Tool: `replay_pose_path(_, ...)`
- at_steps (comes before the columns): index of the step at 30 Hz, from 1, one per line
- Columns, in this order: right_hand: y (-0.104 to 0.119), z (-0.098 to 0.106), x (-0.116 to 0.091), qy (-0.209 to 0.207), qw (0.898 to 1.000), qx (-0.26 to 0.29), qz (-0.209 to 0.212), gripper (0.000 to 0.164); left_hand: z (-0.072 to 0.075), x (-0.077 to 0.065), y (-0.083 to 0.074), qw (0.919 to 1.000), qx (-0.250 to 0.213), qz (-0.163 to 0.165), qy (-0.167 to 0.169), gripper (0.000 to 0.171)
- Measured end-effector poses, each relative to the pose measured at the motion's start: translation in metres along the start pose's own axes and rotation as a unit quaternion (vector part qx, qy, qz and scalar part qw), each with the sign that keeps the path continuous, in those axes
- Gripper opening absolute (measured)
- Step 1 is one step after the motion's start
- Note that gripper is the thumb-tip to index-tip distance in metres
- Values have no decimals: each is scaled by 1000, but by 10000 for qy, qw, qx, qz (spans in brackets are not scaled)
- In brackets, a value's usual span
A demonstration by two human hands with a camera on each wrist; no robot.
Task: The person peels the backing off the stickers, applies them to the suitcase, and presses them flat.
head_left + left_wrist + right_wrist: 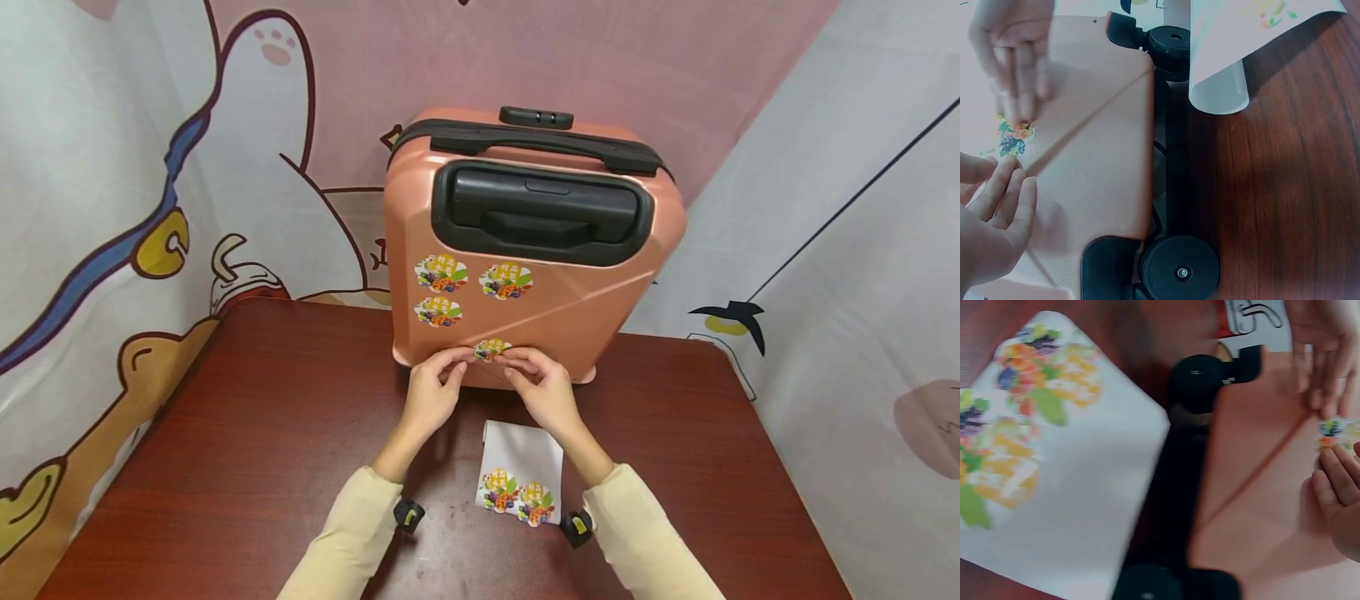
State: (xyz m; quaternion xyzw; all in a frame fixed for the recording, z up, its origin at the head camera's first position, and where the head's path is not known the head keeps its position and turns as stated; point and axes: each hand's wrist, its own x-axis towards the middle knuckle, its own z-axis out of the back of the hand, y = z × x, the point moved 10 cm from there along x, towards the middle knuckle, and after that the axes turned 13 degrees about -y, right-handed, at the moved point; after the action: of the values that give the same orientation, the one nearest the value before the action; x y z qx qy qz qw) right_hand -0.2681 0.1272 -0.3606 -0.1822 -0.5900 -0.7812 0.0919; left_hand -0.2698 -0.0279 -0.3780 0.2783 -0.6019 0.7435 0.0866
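Note:
A fruit-printed sticker [491, 350] lies against the lower front of an upright rose-gold suitcase [555, 300]. My left hand [433, 392] pinches its left edge, and my right hand [547, 393] pinches the right edge. Seen from the left wrist, the left hand [997, 219] has its fingertips at the near edge of the sticker [1015, 140], with the other hand opposite. In the right wrist view, fingers of the right hand [1341, 487] partly cover the sticker [1335, 428]. Three matching stickers, including an upper-left one [441, 273], are on the suitcase above.
A white backing sheet [521, 450] with two more stickers lies on the brown table [300, 467] between my forearms; its end curls in the left wrist view. Black suitcase wheels [1180, 269] are at the case's bottom. Cartoon-printed cloth [345, 100] hangs behind and at both sides.

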Motion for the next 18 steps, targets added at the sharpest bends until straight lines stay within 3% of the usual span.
replay_pose_path(5, 33, 4, 8, -11, 9996, 237, 149, 21, 0, 0, -1, 10000, -12, -38, -8, 19)
replay_pose_path(9, 19, 6, 11, -97, 9990, 367, 239, 20, 0, 0, -1, 10000, -46, -64, 5, 19)
replay_pose_path(14, -6, 7, 4, -117, 9999, 61, -72, 18, -1, -1, 0, 9999, -108, -43, 24, 18)
replay_pose_path(18, -6, 8, -4, -75, 9994, -116, -331, 17, -2, -1, 1, 9999, -91, -58, 13, 18)
